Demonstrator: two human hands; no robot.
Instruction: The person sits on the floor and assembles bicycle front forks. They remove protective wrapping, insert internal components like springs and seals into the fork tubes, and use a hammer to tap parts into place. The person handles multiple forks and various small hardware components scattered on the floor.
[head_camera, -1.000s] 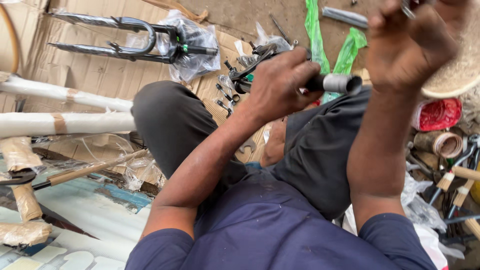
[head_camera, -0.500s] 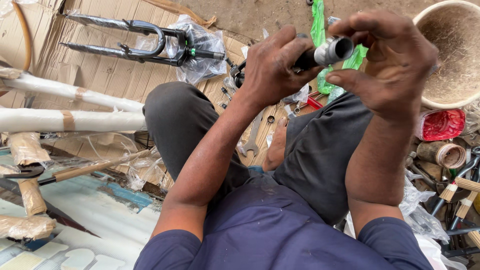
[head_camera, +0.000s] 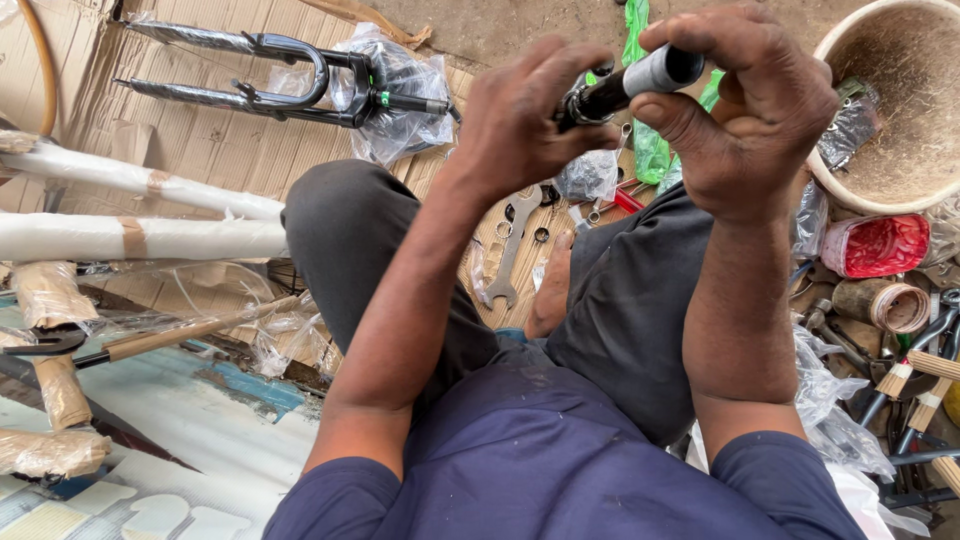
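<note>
My own arms and my dark blue shirt (head_camera: 560, 470) fill the near part of the view, so the floor just in front of me is hidden. My crossed legs in grey trousers (head_camera: 350, 240) cover more of it.

Above my knees I hold a short black tube with a grey end (head_camera: 640, 80). My left hand (head_camera: 525, 125) is closed around its black part, where a small metal ring sits; most of that end is hidden under my fingers and I cannot tell its shape. My right hand (head_camera: 750, 110) pinches the grey end between thumb and fingers. The two hands are very near each other, almost touching.

Below the hands, between my legs, a flat spanner (head_camera: 512, 250) lies on cardboard. Farther, a black bicycle fork (head_camera: 270, 75) is partly inside clear plastic. At right a pale round basin (head_camera: 900, 110) is cut off by the edge.
</note>
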